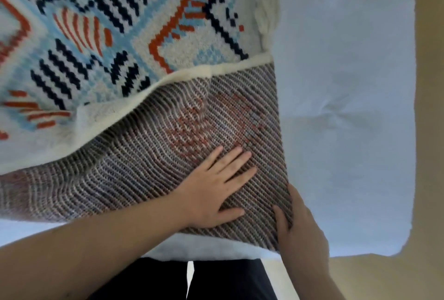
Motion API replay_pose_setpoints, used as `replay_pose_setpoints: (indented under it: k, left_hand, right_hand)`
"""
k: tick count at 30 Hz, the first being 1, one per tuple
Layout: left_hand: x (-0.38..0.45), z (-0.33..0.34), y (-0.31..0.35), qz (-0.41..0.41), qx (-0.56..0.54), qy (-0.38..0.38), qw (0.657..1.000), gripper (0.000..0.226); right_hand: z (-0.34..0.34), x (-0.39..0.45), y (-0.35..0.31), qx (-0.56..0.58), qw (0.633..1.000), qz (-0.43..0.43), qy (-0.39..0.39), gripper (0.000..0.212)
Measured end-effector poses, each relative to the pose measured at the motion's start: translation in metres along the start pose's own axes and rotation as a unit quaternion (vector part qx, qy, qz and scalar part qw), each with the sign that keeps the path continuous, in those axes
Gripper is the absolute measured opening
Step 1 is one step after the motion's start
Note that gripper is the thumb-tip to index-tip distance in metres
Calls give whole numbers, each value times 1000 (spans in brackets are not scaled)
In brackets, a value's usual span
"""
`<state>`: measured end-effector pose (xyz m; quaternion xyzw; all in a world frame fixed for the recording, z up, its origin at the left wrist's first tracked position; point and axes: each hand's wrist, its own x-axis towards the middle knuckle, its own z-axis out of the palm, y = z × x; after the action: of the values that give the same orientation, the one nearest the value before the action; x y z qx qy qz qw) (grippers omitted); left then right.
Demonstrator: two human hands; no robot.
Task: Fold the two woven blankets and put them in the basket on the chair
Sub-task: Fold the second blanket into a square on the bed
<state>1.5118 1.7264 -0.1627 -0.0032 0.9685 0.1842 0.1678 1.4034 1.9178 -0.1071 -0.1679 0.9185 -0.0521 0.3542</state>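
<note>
1. Blanket fills the frame from 9 through 12 o'clock: your woven blanket lies on the white bed, its patterned face showing orange, navy and pale blue on cream.
2. Its near part is turned over, so the grey-brown striped underside faces up, running from 8 o'clock across the middle to 4 o'clock. A cream hem marks the line where the patterned face meets that underside.
3. Your left hand lies flat on the striped underside just below centre, fingers straight and slightly spread, pointing toward 1 o'clock, thumb out toward 3 o'clock. It presses the cloth; it grasps nothing.
4. Your right hand sits at 5 o'clock on the blanket's right edge. The thumb lies on top of the striped cloth and the rest of the hand runs along the edge, so it looks to be pinching that edge, though the fingers underneath are hidden.
5. A cream tassel hangs off the blanket's right side near 1 o'clock, resting on the bed.
6. Bare bed cover spreads from 1 to 4 o'clock, with tan floor beyond it at 3 o'clock.
7. Your dark trousers show at 6 o'clock, against the bed's near side.
</note>
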Motion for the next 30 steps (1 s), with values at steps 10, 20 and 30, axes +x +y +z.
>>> replay_pose_setpoints:
  k: [10, 20, 30]
  left_hand:
    - [-137, -24, -83, -203, 53, 59, 976, 67]
    - [-340, -19, -252, -460, 16, 129, 878, 89]
    - [-401, -21, -323, -185, 4, 142, 972, 72]
  right_hand:
    - [42, 6, -110, -53, 919, -345, 181, 51]
    - [129, -26, -336, -125, 823, -538, 136, 56]
    - [194, -45, -473, -263, 820, -502, 79, 76]
